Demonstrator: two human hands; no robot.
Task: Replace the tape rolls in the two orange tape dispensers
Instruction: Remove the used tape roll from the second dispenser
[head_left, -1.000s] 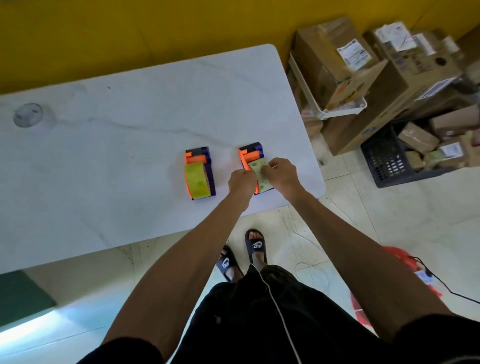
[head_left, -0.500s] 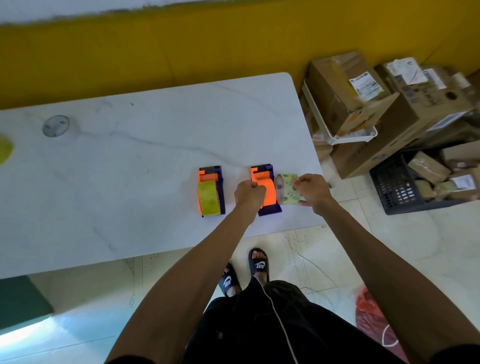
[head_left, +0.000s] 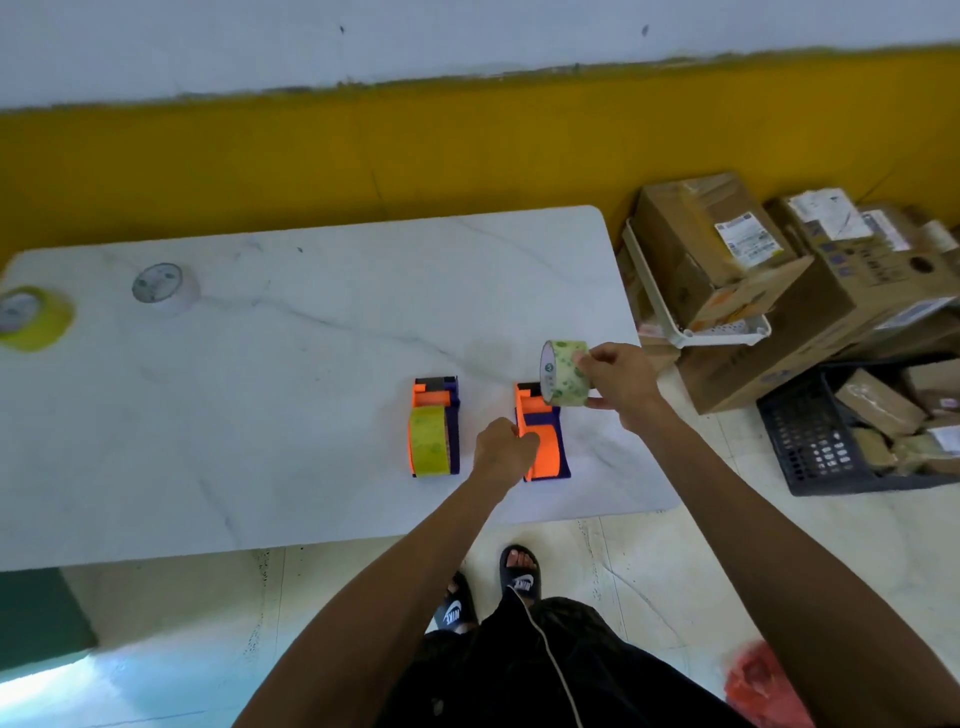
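Two orange and purple tape dispensers stand side by side on the white marble table (head_left: 311, 364). The left dispenser (head_left: 434, 427) carries a yellow-green tape roll. The right dispenser (head_left: 545, 441) has no roll on its orange hub, and my left hand (head_left: 506, 447) grips its left side. My right hand (head_left: 618, 376) holds a pale green patterned tape roll (head_left: 563, 371) in the air just above the dispenser's far end. At the table's far left lie a yellow roll (head_left: 34, 319) and a clear roll (head_left: 163, 288).
Cardboard boxes (head_left: 727, 244) and a white tray (head_left: 696, 332) are stacked on the floor right of the table. A black crate (head_left: 810, 441) with parcels sits in front of them. A red bag (head_left: 763, 680) lies by my right leg. A yellow wall runs behind.
My right hand pulled the patterned roll out of the right dispenser, moved it to the right, then lifted it above the dispenser. My left hand kept its hold. The camera tilted up.
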